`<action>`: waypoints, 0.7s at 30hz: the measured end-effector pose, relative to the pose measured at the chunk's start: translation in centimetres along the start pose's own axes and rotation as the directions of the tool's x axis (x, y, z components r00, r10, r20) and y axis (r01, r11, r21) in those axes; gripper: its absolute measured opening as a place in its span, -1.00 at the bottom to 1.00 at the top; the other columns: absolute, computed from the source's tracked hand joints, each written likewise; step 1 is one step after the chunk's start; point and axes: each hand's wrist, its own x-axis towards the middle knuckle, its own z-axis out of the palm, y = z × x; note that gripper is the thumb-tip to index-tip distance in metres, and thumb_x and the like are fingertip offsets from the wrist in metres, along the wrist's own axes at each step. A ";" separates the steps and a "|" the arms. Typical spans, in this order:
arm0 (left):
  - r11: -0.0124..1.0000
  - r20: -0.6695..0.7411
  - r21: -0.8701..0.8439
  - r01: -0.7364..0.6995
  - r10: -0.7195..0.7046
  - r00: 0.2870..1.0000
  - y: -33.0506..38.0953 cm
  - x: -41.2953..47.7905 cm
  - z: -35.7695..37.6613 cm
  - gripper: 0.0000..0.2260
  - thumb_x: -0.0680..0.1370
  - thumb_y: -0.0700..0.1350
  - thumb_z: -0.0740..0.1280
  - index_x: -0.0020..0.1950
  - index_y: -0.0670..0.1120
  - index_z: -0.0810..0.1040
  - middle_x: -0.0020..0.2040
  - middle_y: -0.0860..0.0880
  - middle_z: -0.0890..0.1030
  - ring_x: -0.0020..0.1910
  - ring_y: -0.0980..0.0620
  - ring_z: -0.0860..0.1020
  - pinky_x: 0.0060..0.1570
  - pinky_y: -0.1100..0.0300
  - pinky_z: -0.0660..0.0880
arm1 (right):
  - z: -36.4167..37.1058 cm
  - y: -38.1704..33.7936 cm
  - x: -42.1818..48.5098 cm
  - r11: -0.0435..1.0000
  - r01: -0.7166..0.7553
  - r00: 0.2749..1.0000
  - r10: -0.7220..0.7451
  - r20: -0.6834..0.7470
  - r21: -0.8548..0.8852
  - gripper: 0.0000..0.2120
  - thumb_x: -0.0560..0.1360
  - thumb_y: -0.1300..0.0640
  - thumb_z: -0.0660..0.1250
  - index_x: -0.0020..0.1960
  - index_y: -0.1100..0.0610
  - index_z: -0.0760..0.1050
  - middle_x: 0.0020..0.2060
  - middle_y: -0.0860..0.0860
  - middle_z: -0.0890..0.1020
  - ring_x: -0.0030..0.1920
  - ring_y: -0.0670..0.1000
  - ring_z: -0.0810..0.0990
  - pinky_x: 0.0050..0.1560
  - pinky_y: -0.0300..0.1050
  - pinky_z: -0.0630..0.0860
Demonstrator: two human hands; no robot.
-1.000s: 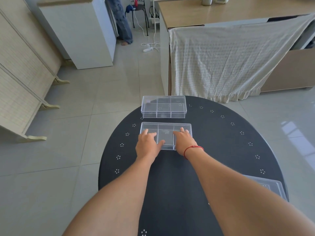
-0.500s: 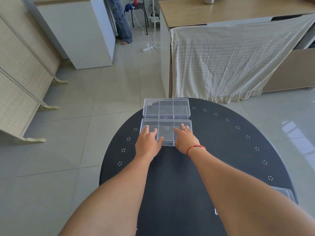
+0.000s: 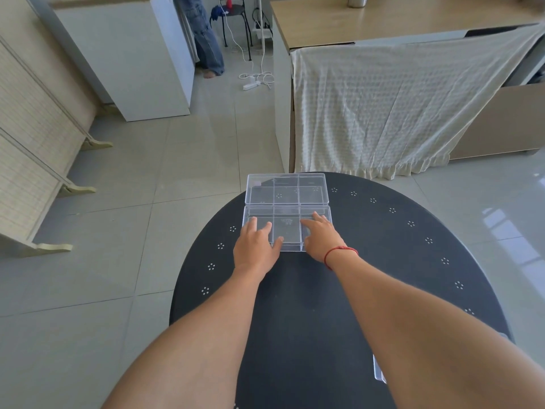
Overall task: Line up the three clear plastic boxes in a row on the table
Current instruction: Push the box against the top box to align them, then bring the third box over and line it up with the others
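Observation:
Two clear plastic boxes with dividers lie at the far edge of the round black table [image 3: 389, 261]. The far box [image 3: 285, 188] sits at the rim, and the near box [image 3: 286, 230] lies directly against its near side, their long edges touching. My left hand [image 3: 255, 246] lies flat on the near box's left part with fingers spread. My right hand [image 3: 323, 239], with a red string at the wrist, lies flat on its right part. A third clear box [image 3: 379, 370] shows only as a sliver under my right forearm at the table's near right.
Beyond the table is tiled floor. A cloth-draped wooden counter [image 3: 398, 107] stands at the back right, a white cabinet [image 3: 132, 60] at the back left, and a folding screen [image 3: 26, 160] at the left. A person's legs [image 3: 206, 39] and a power strip [image 3: 250, 84] are far back.
Both hands have slid the near box away from me until it meets the far box; the gap between the two has closed. The third box is now mostly hidden by my right forearm.

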 end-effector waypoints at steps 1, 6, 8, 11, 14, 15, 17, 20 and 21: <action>1.000 -0.005 0.001 -0.002 0.002 1.000 0.0 0.0 0.0 -0.53 0.57 0.15 0.24 0.43 0.00 0.39 0.51 -0.10 0.26 0.50 -0.06 0.18 0.16 -0.02 0.47 | 0.0 0.0 0.1 1.000 0.000 1.000 0.000 0.000 0.003 -0.41 0.56 0.36 0.20 0.54 0.07 0.24 0.59 0.10 0.08 0.60 0.14 0.01 0.51 0.09 0.22; 1.000 -0.016 0.007 -0.007 0.007 1.000 0.1 0.3 0.2 -0.53 0.56 0.15 0.24 0.42 -0.01 0.39 0.50 -0.11 0.27 0.49 -0.06 0.20 0.17 -0.01 0.47 | -0.3 0.1 0.4 1.000 -0.003 1.000 0.003 -0.005 0.023 -0.43 0.55 0.37 0.20 0.52 0.08 0.27 0.59 0.09 0.10 0.60 0.13 0.02 0.51 0.07 0.22; 1.000 -0.012 0.010 -0.003 0.003 1.000 0.1 0.4 0.2 -0.53 0.56 0.15 0.24 0.43 -0.01 0.39 0.50 -0.12 0.27 0.49 -0.07 0.19 0.18 -0.01 0.46 | -0.3 0.0 0.4 1.000 -0.007 1.000 0.007 -0.006 0.028 -0.43 0.55 0.37 0.20 0.52 0.08 0.27 0.59 0.10 0.10 0.60 0.14 0.01 0.51 0.08 0.21; 1.000 -0.004 0.018 0.004 -0.004 1.000 0.3 0.4 0.1 -0.53 0.57 0.15 0.24 0.43 -0.01 0.38 0.50 -0.12 0.27 0.49 -0.07 0.20 0.20 -0.01 0.46 | -0.3 -0.1 0.1 0.999 0.002 1.000 -0.002 -0.014 0.032 -0.46 0.56 0.35 0.20 0.51 0.10 0.28 0.57 0.11 0.13 0.59 0.14 0.05 0.52 0.08 0.23; 1.000 -0.010 0.029 0.005 -0.004 1.000 0.7 0.1 -0.2 -0.51 0.57 0.15 0.23 0.45 -0.02 0.34 0.49 -0.13 0.28 0.48 -0.08 0.23 0.22 0.01 0.44 | -0.6 -0.4 -0.4 0.999 0.010 0.999 -0.008 -0.047 0.036 -0.50 0.56 0.32 0.18 0.50 0.12 0.31 0.57 0.12 0.14 0.59 0.13 0.07 0.51 0.06 0.25; 1.000 -0.019 0.029 0.001 -0.001 1.000 1.0 -0.1 -0.4 -0.50 0.57 0.14 0.22 0.46 -0.03 0.32 0.49 -0.14 0.29 0.47 -0.08 0.24 0.23 0.01 0.43 | -0.9 -0.3 -0.7 1.000 0.009 0.998 -0.008 -0.055 0.030 -0.51 0.57 0.30 0.18 0.49 0.13 0.32 0.57 0.13 0.15 0.58 0.14 0.09 0.50 0.06 0.25; 1.000 -0.035 0.023 -0.012 0.013 0.999 1.8 -0.7 -0.7 -0.50 0.58 0.14 0.21 0.47 -0.04 0.32 0.47 -0.14 0.31 0.45 -0.09 0.28 0.25 0.02 0.41 | -1.6 0.3 -1.4 0.999 -0.012 0.998 0.014 -0.059 0.030 -0.56 0.57 0.24 0.19 0.44 0.14 0.37 0.55 0.14 0.19 0.56 0.17 0.15 0.47 0.08 0.25; 0.999 -0.032 0.006 -0.037 0.037 0.999 3.7 -2.2 -1.0 -0.53 0.59 0.12 0.19 0.44 -0.07 0.37 0.44 -0.14 0.38 0.42 -0.09 0.34 0.25 0.02 0.40 | -3.0 2.1 -3.2 0.997 -0.068 0.995 0.070 -0.068 0.033 -0.58 0.57 0.20 0.18 0.43 0.14 0.38 0.52 0.17 0.25 0.52 0.19 0.22 0.44 0.08 0.28; 0.999 -0.032 0.001 -0.047 0.047 0.998 4.5 -2.9 -1.0 -0.54 0.59 0.12 0.19 0.43 -0.08 0.39 0.42 -0.13 0.41 0.40 -0.08 0.36 0.25 0.02 0.41 | -3.4 2.9 -4.0 0.996 -0.086 0.994 0.088 -0.065 0.033 -0.57 0.57 0.19 0.19 0.44 0.13 0.37 0.53 0.17 0.22 0.53 0.20 0.21 0.44 0.09 0.27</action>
